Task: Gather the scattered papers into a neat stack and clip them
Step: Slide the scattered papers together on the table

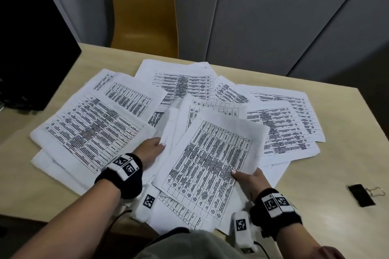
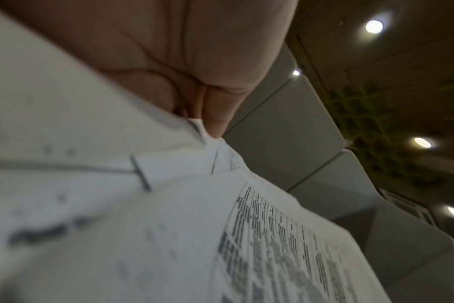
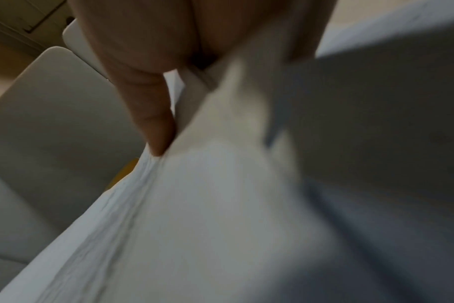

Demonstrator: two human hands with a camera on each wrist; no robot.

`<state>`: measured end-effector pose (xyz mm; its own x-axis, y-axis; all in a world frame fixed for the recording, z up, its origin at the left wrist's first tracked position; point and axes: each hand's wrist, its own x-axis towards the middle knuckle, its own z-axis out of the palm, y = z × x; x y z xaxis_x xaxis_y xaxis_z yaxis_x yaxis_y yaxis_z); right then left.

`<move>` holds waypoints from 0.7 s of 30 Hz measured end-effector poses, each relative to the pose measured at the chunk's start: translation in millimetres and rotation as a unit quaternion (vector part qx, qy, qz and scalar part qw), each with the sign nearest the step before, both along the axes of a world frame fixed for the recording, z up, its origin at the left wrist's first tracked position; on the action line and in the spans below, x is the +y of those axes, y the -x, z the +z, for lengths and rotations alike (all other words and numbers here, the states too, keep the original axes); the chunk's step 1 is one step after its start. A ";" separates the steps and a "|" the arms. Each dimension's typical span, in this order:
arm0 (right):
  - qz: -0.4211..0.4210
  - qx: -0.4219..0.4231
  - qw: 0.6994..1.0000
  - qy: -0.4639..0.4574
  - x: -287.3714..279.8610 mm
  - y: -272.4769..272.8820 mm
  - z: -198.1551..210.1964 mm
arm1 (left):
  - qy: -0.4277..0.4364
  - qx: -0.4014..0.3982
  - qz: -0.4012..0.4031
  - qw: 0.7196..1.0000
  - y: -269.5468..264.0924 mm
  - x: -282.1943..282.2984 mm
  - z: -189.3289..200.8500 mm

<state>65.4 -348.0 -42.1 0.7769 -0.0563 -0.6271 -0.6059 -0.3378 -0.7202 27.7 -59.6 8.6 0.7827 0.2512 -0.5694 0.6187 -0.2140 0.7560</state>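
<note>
Several printed sheets with tables lie fanned out and overlapping across the table (image 1: 336, 223). My left hand (image 1: 151, 149) grips the left edge of a small bunch of sheets (image 1: 176, 120), thumb on top; in the left wrist view the left hand's fingers (image 2: 215, 114) pinch a paper edge (image 2: 169, 205). My right hand (image 1: 250, 181) pinches the right edge of the top sheet (image 1: 210, 157), thumb on the print; the right wrist view shows this hand's fingers (image 3: 156, 127) on the sheets' edges (image 3: 194, 205). A black binder clip (image 1: 361, 194) lies at the table's right, apart from the papers.
A yellow chair (image 1: 145, 17) stands behind the table's far edge. A black panel (image 1: 31, 38) rises at the left of the table. Grey wall panels (image 1: 273, 17) close off the back. More sheets (image 1: 88, 130) spread left and far right (image 1: 294, 115).
</note>
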 end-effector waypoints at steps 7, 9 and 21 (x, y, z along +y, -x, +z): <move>-0.051 0.012 0.997 -0.056 -1.8 3.4 -0.1 | -0.324 0.146 0.134 0.925 31.5 60.8 -11.2; -0.042 0.008 0.997 -0.061 -1.6 1.9 1.4 | -0.312 0.207 0.058 0.926 41.4 65.3 -25.6; -0.068 0.010 0.993 -0.095 -6.7 0.6 2.9 | -0.377 0.028 -0.009 0.926 44.4 44.3 -23.7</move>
